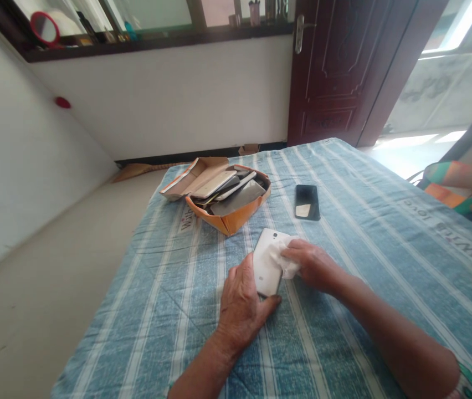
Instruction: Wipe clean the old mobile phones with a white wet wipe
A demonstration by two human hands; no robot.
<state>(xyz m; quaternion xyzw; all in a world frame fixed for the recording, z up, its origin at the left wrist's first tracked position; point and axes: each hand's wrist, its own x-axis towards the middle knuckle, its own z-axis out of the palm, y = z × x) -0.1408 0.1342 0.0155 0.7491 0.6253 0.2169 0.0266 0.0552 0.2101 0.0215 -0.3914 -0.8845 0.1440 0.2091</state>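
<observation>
A white smartphone (266, 266) lies back side up on the blue striped cloth, its camera at the far end. My left hand (242, 302) grips its left side and near end, with the thumb along the near edge. In my right hand (313, 263) is a crumpled white tissue (288, 257), pressed on the right part of the phone's back. The fingers are closed round the tissue. Beyond my right hand a black smartphone (307, 202) rests screen up, with a bright reflection on its glass.
An orange cardboard box (230, 221) with its lid folded back holds several phones. The striped cloth (169, 310) covers a bed or table. A dark red door (335, 72) and a window sill (157, 41) with small items stand behind. Colourful fabric (460, 180) is at the right.
</observation>
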